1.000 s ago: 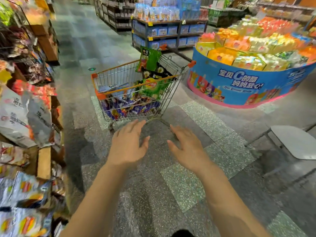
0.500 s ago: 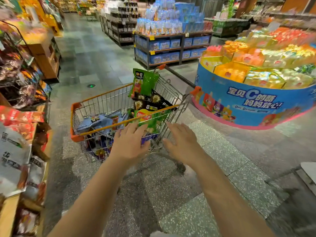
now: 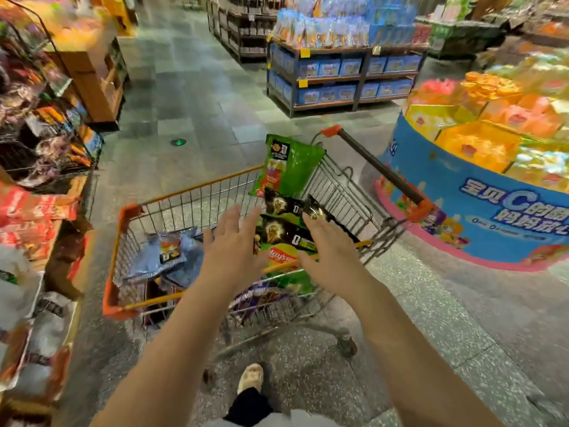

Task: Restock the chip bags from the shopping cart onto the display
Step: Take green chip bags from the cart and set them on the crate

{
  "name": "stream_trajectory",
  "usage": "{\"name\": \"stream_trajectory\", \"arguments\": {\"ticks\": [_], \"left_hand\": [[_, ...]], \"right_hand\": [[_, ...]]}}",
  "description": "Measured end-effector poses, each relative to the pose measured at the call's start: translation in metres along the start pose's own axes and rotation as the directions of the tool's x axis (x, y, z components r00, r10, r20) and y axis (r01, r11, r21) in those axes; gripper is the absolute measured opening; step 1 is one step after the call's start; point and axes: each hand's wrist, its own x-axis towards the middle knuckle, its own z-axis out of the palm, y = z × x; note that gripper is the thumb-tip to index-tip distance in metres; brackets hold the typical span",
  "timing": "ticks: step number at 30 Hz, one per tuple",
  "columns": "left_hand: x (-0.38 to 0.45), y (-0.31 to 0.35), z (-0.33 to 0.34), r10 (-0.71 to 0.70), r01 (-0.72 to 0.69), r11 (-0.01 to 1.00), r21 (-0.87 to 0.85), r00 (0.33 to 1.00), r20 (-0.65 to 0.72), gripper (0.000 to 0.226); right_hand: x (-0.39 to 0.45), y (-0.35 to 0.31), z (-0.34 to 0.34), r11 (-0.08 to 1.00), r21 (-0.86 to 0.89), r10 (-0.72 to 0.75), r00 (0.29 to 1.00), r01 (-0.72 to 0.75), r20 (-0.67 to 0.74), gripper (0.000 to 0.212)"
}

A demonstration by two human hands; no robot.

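A wire shopping cart (image 3: 191, 195) with orange trim stands in the aisle before me, holding chip bags. A tall green bag (image 3: 288, 163) leans upright at its far side, green and black Lay's bags (image 3: 283, 238) lie below it, and blue bags (image 3: 171, 254) lie to the left. My left hand (image 3: 229, 251) and my right hand (image 3: 331, 254) reach over the cart's near rim with fingers spread, either side of the Lay's bags, holding nothing. The display (image 3: 34, 229) of snack bags runs along my left.
A round blue promotional stand (image 3: 480, 211) piled with yellow and orange packs sits right of the cart, close to its handle (image 3: 378, 171). Shelving with blue boxes (image 3: 345, 72) stands behind. A wooden shelf unit (image 3: 98, 87) is at the far left. My foot (image 3: 251, 377) is under the cart's near edge.
I have stepped closer to the cart. Both hands moved forward from in front of the cart to over its near rim, above the bags.
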Motion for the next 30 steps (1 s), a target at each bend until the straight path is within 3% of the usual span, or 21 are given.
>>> {"name": "stream_trajectory", "arguments": {"ticks": [10,14,18,24,30], "left_hand": [[0.212,-0.029,0.016,0.144,-0.142,0.980,0.136,0.990,-0.006,0.080],[0.266,-0.037,0.044,0.118,-0.149,0.966,0.210,0.981,0.152,0.084],[0.310,-0.043,0.069,0.060,-0.119,0.957,0.265,0.974,0.220,0.084],[0.366,-0.050,0.098,-0.019,-0.056,0.936,0.349,0.978,0.209,0.096],[0.418,-0.058,0.135,-0.015,-0.042,0.962,0.271,0.979,0.205,0.107]], "right_hand": [[0.182,0.016,-0.014,0.982,-0.095,0.167,0.986,-0.166,-0.005,0.069],[0.229,0.041,-0.007,0.974,-0.093,0.213,0.974,-0.205,0.081,0.073],[0.282,0.075,0.002,0.974,-0.097,0.219,0.962,-0.205,0.163,0.076],[0.358,0.115,0.026,0.982,-0.098,0.187,0.935,-0.164,0.300,0.085],[0.409,0.150,0.061,0.992,-0.049,0.127,0.920,-0.117,0.370,0.102]]}}
